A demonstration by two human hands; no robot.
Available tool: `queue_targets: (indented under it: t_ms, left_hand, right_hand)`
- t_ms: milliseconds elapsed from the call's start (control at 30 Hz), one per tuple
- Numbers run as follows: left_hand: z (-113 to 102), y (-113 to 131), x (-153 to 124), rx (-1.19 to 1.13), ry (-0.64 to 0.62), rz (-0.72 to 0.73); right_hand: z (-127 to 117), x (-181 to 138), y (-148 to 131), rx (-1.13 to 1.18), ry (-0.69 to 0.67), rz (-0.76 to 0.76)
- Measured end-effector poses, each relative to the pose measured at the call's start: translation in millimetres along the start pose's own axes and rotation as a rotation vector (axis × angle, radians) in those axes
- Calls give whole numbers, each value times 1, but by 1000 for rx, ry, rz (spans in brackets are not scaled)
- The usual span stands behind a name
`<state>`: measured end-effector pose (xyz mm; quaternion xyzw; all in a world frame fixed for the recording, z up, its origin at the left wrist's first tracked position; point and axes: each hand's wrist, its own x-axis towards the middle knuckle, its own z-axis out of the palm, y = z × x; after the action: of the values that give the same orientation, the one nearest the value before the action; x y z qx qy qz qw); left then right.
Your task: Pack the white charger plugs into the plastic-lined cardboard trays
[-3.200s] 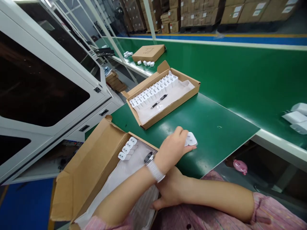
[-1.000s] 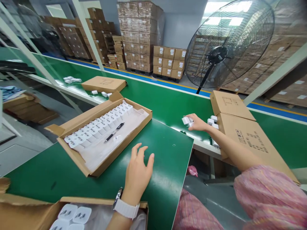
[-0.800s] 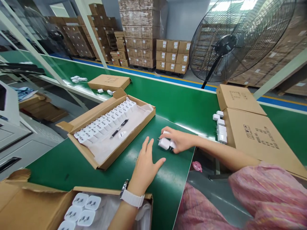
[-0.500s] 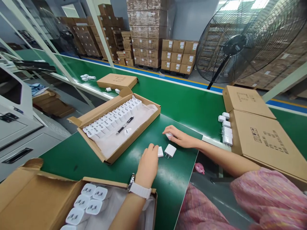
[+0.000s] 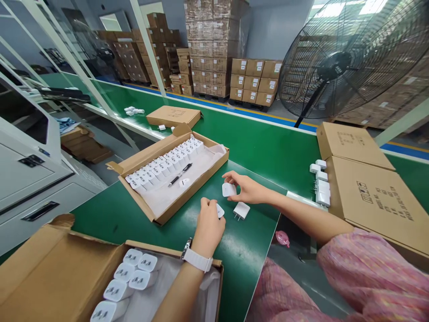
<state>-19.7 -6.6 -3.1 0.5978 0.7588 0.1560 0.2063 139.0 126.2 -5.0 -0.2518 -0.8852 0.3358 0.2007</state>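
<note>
My left hand (image 5: 208, 223), with a white watch on the wrist, is closed round a small white plug adapter (image 5: 219, 210) on the green table. My right hand (image 5: 247, 188) pinches another white adapter (image 5: 229, 189) just above the table. A third adapter (image 5: 241, 210) lies loose between the two hands, prongs showing. An open cardboard box (image 5: 157, 219) beyond the hands holds a row of white adapters (image 5: 164, 165) and a black pen (image 5: 179, 174) on white foam. A nearer open box (image 5: 63, 264) at the bottom left holds several more adapters (image 5: 127, 279).
A green conveyor belt (image 5: 268, 143) runs behind the table. Closed cartons (image 5: 372, 192) sit on it at right, with several adapters (image 5: 321, 183) beside them. A big floor fan (image 5: 338, 62) and stacked cartons stand behind. A white machine cabinet (image 5: 30, 179) is at left.
My right hand fetched adapters from beside the cartons on the belt, set them down on the table, and now lifts one. My left hand closed on another.
</note>
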Motion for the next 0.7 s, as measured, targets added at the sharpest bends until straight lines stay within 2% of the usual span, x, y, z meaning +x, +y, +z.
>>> queue_targets:
  t_ms: [100,167,267,400,533,600,700]
  left_hand:
    - [0,-1,0,-3,-11,5]
    - [0,-1,1,-3,-18,11]
    - [0,-1,1,-6,-39,25]
    - [-2,1,-1,15,-72,30]
    - [-7,4,0,76,-110,28]
    - [-8,5,3,77,-119,57]
    - [-6,2,6,20,-120,137]
  right_hand:
    - [-2,6,-2,-228,-58,16]
    - [-1,8,-4,-289,-142,-26]
    - [5,7,-7,-211,-276,-131]
    - [1,-8,-9,-89,-340,-180]
    - [-13,-35,2,-242,-424,-190]
    - [-16,-45,10,-271,-418,-200]
    - [-9,-51,17,-97,-261,-128]
